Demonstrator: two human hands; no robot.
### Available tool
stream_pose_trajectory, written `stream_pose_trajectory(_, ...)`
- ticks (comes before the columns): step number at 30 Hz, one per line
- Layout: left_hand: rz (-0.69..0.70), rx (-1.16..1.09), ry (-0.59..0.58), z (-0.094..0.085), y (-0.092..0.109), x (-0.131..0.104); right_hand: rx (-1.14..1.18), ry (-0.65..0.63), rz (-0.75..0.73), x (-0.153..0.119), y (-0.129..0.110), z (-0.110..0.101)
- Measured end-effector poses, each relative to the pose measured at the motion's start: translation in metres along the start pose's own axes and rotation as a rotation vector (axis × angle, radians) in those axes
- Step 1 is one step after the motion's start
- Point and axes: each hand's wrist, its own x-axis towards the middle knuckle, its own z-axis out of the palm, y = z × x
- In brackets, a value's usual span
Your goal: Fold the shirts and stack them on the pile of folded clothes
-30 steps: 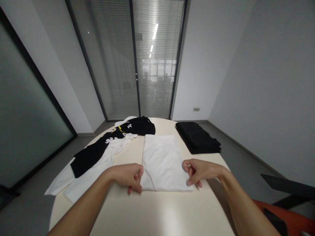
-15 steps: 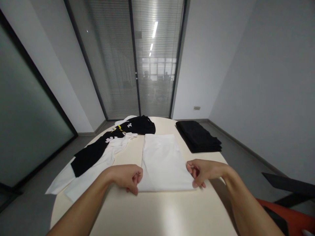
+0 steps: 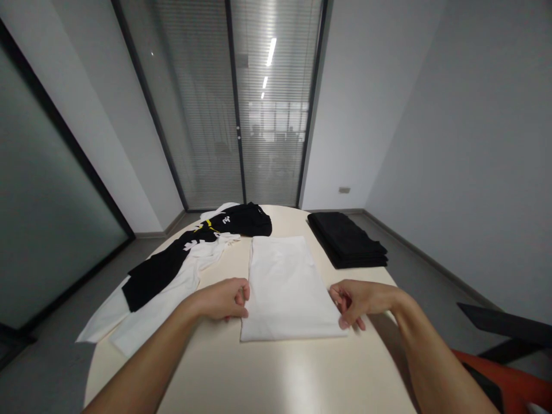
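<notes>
A folded white shirt (image 3: 287,290) lies flat on the pale table in front of me as a neat rectangle, its near edge facing me. At its left side my left hand (image 3: 226,299) is closed, thumb and curled fingers at the cloth's edge a little above the near corner. My right hand (image 3: 356,302) pinches the right edge by the near right corner, thumb against the fabric. The folds hide the shirt's collar and sleeves.
Loose black shirts (image 3: 172,264) with white and yellow prints, and white shirts (image 3: 159,313), spread along the table's left side. A stack of folded black garments (image 3: 347,241) sits at the right. Beyond the right edge stands an orange-and-black chair (image 3: 504,374).
My left hand has moved up from the near left corner along the shirt's left edge, uncovering that corner. The shirt's near edge sits slightly closer to me. My right hand has barely shifted.
</notes>
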Motion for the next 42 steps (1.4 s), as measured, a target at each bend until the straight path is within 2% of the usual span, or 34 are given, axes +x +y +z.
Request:
stream_pose_trajectory(7,-0.027,-0.029,-0.024,-0.003,0.002,-0.002,0.0,0.08,-0.079,-0.001,-0.01,0.003)
stream_pose_trajectory(14,-0.033,-0.05,-0.183,-0.003,0.005,-0.005,0.022,0.099,-0.108,-0.001,-0.003,-0.003)
stream_pose_trajectory(22,-0.018,-0.045,-0.206,-0.002,0.016,-0.011,-0.035,0.106,-0.091,0.001,-0.001,-0.005)
stream_pose_trajectory(27,0.024,-0.032,-0.097,-0.001,0.016,-0.009,-0.047,0.13,-0.101,0.001,-0.002,-0.006)
stream_pose_trajectory(31,-0.022,-0.044,-0.21,-0.002,0.016,-0.01,-0.06,0.137,-0.112,-0.002,-0.001,-0.009)
stream_pose_trajectory(33,-0.011,-0.032,-0.162,-0.001,0.018,-0.01,-0.072,0.133,-0.099,-0.003,-0.003,-0.008)
stream_pose_trajectory(35,0.045,0.04,-0.022,0.002,0.023,-0.01,-0.106,0.176,-0.125,-0.003,-0.009,-0.005)
stream_pose_trajectory(38,0.166,0.221,0.183,0.01,0.031,-0.008,-0.187,0.371,-0.282,-0.001,-0.022,0.003)
stream_pose_trajectory(40,0.295,0.336,0.233,0.018,0.033,-0.005,-0.221,0.477,-0.371,0.003,-0.029,0.008)
stream_pose_trajectory(42,0.385,0.419,0.214,0.026,0.031,-0.001,-0.261,0.505,-0.405,0.008,-0.032,0.013)
